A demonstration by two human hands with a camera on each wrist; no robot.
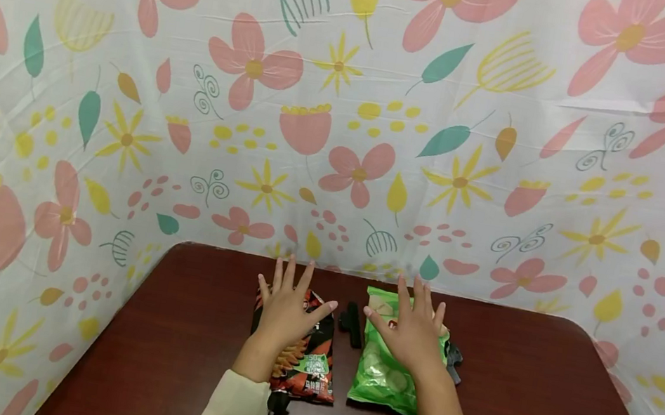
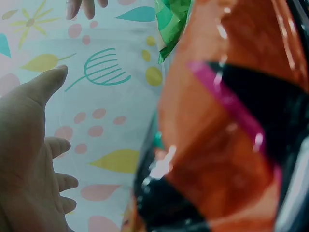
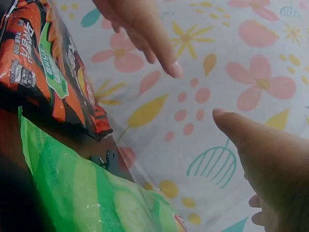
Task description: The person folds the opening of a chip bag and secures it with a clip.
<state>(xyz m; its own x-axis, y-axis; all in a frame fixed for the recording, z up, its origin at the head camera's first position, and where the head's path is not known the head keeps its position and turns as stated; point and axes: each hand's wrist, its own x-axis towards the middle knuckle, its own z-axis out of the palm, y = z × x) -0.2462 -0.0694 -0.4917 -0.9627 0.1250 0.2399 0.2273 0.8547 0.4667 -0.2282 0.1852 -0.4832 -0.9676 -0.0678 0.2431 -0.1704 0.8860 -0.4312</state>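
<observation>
My left hand (image 1: 286,311) is held with its fingers spread over a black and orange-red bag of potato chips (image 1: 317,381). To the right, my right hand (image 1: 415,336) spreads its fingers over a green snack bag (image 1: 367,386) with pale round pieces pictured on it. Both palms face down and neither hand grips anything. In the left wrist view the chip bag (image 2: 227,159) fills the right side, apart from the thumb (image 2: 50,82). The green bag (image 3: 91,193) lies below the right hand's thumb (image 3: 231,123) in the right wrist view.
Between the bags lies a black clip (image 1: 352,324). A dark grey crumpled-looking item (image 1: 454,363) shows past the green bag's right edge. The brown table (image 1: 173,341) meets a flower-print cloth (image 1: 331,214) at its back and sides.
</observation>
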